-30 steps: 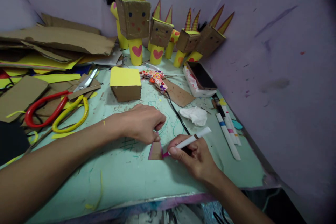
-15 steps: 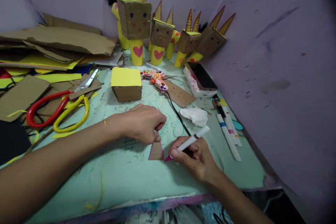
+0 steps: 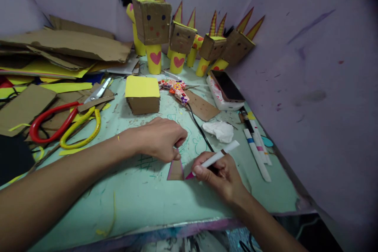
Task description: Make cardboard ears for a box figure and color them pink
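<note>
Under the closed fingers of my left hand (image 3: 162,138) lies a small cardboard triangle (image 3: 176,171), pinched at its upper end. Purple-pink lines run along its side edges, and its tip is partly hidden by my fingers. My right hand (image 3: 220,175) grips a white marker (image 3: 217,157) with a magenta tip. That tip points down and left, close beside the triangle's lower right corner; whether it touches the table I cannot tell. Beyond my left hand sits a cardboard box (image 3: 143,104) with a yellow top.
Red-and-yellow scissors (image 3: 69,120) lie on cardboard scraps at left. A patterned glue gun (image 3: 178,89), crumpled tissue (image 3: 219,130) and several markers (image 3: 256,153) are at right. A phone (image 3: 226,85) rests on a white box. Cardboard-headed figures (image 3: 153,23) line the wall.
My right hand has shifted very slightly to the right with the marker, whose tip is a little farther from the triangle's corner. My left hand stays in place.
</note>
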`<action>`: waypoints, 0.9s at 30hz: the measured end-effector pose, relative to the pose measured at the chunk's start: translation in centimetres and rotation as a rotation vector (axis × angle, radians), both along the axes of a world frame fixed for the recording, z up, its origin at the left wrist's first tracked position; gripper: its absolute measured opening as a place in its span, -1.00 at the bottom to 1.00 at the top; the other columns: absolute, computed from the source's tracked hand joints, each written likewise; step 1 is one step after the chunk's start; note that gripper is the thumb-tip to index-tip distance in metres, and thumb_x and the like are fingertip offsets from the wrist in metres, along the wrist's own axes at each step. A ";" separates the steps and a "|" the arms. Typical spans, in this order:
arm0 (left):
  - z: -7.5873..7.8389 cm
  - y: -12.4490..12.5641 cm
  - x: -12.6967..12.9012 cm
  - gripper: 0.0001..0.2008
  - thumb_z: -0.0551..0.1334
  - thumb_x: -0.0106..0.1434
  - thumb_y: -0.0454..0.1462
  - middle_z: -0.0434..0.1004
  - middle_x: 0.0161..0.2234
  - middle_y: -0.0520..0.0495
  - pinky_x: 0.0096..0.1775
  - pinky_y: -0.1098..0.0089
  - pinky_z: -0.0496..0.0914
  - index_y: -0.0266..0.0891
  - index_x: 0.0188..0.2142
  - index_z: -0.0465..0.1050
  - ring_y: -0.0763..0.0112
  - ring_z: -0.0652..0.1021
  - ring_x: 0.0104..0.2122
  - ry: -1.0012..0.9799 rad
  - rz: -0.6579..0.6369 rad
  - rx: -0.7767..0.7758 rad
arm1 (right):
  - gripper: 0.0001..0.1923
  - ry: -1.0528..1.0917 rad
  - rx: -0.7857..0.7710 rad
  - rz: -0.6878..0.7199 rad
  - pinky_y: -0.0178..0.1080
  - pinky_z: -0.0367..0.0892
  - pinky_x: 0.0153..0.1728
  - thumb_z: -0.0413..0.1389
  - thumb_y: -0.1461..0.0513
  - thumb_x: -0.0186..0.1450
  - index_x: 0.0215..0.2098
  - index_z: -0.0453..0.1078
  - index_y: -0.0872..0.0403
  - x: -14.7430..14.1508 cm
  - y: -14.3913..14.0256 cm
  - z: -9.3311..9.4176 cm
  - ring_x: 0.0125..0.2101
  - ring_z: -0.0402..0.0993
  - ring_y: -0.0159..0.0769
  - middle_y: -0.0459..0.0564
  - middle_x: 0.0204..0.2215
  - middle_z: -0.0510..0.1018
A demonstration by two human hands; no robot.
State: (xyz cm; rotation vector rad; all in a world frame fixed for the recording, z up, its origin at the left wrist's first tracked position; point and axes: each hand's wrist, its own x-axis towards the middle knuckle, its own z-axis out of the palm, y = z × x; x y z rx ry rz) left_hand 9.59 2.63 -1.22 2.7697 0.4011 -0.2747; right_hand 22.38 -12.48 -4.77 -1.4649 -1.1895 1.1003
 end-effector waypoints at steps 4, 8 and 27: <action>0.0 0.0 0.0 -0.85 0.19 -0.03 -0.15 0.43 -0.55 0.02 -0.57 0.39 0.06 -0.14 -0.50 0.28 0.29 0.42 -0.50 0.010 0.005 0.009 | -0.84 -0.001 0.039 -0.057 -0.37 0.13 -0.60 0.13 0.19 0.16 -0.51 0.40 0.11 -0.1 0.1 -0.4 -0.61 0.29 -0.41 -0.11 -0.66 0.42; 0.0 0.0 0.0 -0.85 0.19 -0.03 -0.15 0.42 -0.56 0.03 -0.57 0.39 0.05 -0.13 -0.50 0.28 0.29 0.42 -0.51 0.002 0.003 0.007 | -0.83 -0.039 0.016 -0.034 -0.37 0.09 -0.62 0.14 0.18 0.16 -0.51 0.42 0.12 -0.1 0.0 -0.7 -0.63 0.26 -0.42 -0.12 -0.68 0.39; 0.0 0.0 0.0 -0.84 0.19 -0.04 -0.14 0.41 -0.55 0.05 -0.56 0.39 0.06 -0.14 -0.50 0.26 0.31 0.40 -0.51 0.001 0.009 0.012 | -0.83 0.019 0.044 0.011 -0.37 0.14 -0.61 0.14 0.19 0.16 -0.53 0.42 0.13 0.1 -0.1 -0.3 -0.62 0.30 -0.41 -0.10 -0.66 0.42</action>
